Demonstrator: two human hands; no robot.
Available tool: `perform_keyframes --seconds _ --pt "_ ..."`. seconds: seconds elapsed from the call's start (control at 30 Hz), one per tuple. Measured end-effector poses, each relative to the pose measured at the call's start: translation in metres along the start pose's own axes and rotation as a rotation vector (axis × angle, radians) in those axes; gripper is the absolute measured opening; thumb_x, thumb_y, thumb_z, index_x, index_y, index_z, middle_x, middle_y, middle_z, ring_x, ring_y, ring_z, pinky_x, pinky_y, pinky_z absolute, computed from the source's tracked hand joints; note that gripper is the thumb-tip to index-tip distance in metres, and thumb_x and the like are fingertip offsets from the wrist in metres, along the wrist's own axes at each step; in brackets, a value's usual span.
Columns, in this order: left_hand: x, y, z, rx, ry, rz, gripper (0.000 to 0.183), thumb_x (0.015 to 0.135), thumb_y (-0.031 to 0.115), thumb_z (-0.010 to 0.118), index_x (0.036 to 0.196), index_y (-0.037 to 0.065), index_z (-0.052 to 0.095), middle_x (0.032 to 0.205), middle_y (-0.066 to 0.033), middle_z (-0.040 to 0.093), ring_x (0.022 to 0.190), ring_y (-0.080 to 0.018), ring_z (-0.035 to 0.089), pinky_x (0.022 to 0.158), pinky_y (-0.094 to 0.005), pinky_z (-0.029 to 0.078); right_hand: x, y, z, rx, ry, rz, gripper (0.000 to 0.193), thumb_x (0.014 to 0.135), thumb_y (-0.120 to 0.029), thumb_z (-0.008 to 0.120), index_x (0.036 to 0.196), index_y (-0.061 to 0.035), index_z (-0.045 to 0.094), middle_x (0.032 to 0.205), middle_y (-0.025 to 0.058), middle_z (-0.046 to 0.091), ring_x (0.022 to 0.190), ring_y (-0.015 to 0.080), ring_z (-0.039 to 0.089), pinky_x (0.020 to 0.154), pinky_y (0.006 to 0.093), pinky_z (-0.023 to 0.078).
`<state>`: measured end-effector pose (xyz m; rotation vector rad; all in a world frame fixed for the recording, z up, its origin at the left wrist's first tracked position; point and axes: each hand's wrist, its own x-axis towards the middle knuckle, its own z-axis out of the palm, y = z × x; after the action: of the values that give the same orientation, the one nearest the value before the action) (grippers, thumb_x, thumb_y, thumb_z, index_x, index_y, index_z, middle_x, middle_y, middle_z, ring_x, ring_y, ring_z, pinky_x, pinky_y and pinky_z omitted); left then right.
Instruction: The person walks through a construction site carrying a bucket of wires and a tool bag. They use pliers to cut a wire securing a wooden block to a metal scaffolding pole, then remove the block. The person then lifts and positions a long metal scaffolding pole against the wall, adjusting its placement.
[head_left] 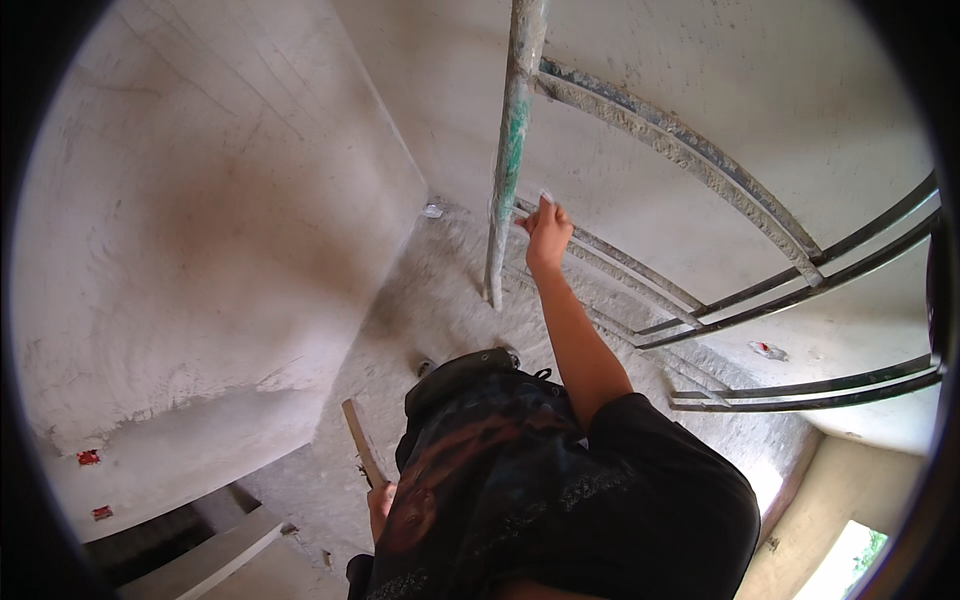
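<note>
At the lower left, my left hand is closed around the lower end of a narrow, wood-coloured strip. The strip points up and slightly left, and most of that hand is hidden by my shirt. My right arm reaches forward, and my right hand is closed beside the upright of a plaster-spattered metal scaffold frame. Its fingers are bent at a lower rung. A small pale, shiny bit shows at the fingertips, too small to name.
Curved-looking scaffold bars span the right side. A plastered wall with red wall boxes stands left, above a dark stair-like opening. Rough concrete floor lies ahead, with a small pale scrap in the corner.
</note>
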<state>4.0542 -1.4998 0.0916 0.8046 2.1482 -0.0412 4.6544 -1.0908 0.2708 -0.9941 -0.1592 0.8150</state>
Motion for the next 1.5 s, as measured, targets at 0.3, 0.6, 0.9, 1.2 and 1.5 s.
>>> perform_keyframes --seconds 0.3,0.6,0.9,1.2,1.5 --pt "-0.014 0.009 -0.007 -0.105 -0.064 -0.210 0.039 0.069 0.033 0.074 0.074 -0.004 0.065 0.063 -0.0105 0.060 0.049 -0.0223 0.056 0.048 -0.0413 0.045 -0.013 0.001 0.002 -0.178 -0.081 0.260 0.035 0.105 -0.033 0.048 0.079 -0.0098 0.042 0.089 0.0097 0.059 0.078 0.0228 0.061 0.076 0.0448 0.058" --pt "0.009 0.021 -0.037 0.028 -0.061 0.038 0.045 0.070 0.037 0.074 0.070 -0.007 0.063 0.064 -0.0134 0.062 0.057 -0.0262 0.060 0.056 -0.0427 0.048 -0.029 0.084 0.042 -0.099 -0.324 0.587 0.030 0.105 -0.031 0.041 0.085 -0.0095 0.042 0.115 0.0211 0.064 0.095 0.0309 0.069 0.071 0.0410 0.059" --pt "0.037 0.005 -0.060 -0.003 -0.060 -0.034 0.043 0.071 0.034 0.075 0.079 -0.007 0.068 0.070 -0.0155 0.067 0.067 -0.0263 0.066 0.065 -0.0417 0.051 -0.076 0.073 0.074 0.223 -0.286 0.500 0.019 0.102 -0.026 0.057 0.115 -0.0123 0.054 0.072 -0.0007 0.050 0.054 0.0079 0.035 0.051 0.0239 0.032" --pt "0.087 -0.013 -0.111 0.014 -0.161 -0.090 0.046 0.070 0.031 0.077 0.090 -0.009 0.070 0.082 -0.0154 0.070 0.072 -0.0263 0.067 0.067 -0.0410 0.053 -0.155 0.086 0.059 -0.437 -0.709 0.583 0.034 0.101 -0.019 0.055 0.131 -0.0052 0.060 0.063 -0.0054 0.041 0.053 0.0047 0.033 0.047 0.0235 0.028" --pt "0.193 0.016 -0.132 0.313 -0.191 0.167 0.045 0.072 0.037 0.075 0.085 -0.006 0.071 0.079 -0.0218 0.072 0.082 -0.0325 0.072 0.070 -0.0437 0.054 -0.155 0.127 -0.037 -0.984 -0.636 0.558 0.029 0.097 -0.029 0.060 0.111 -0.0069 0.074 0.075 -0.0004 0.059 0.064 0.0083 0.052 0.058 0.0252 0.044"
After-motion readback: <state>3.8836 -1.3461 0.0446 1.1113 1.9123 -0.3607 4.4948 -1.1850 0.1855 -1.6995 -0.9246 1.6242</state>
